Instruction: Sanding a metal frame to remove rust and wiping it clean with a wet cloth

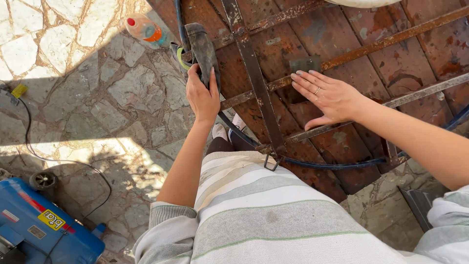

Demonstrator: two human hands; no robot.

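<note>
The person is looking down at a big rusty metal gate (342,54) that is lying flat over a stone floor (97,93). The left hand (202,95) is resting on the edge of the gate, and its fingers are closing around a dark, dirty work glove (202,46) that is draped over the frame there. A second glove with a green trim (180,56) is peeking out just beside it, touching the same edge. The right hand (327,95) is lying flat and open on the rusty sheet, with the fingers spread a little and a thin ring showing on one finger. It is gripping nothing. Just past its fingertips, a small grey piece of sandpaper (305,64) is lying against one of the thin cross bars (391,41), and the fingertips look like they are touching its lower edge. The two hands are well apart, with a wide flat metal bar (254,73) running between them. A dark hose (337,164) is curving under the near edge of the gate. On the stones, up near the top, an orange and clear plastic bottle (144,28) is lying on its side. A blue machine with a small wheel (36,222) is sitting in the lower left corner, with a black cable (63,161) trailing across the floor from it.
</note>
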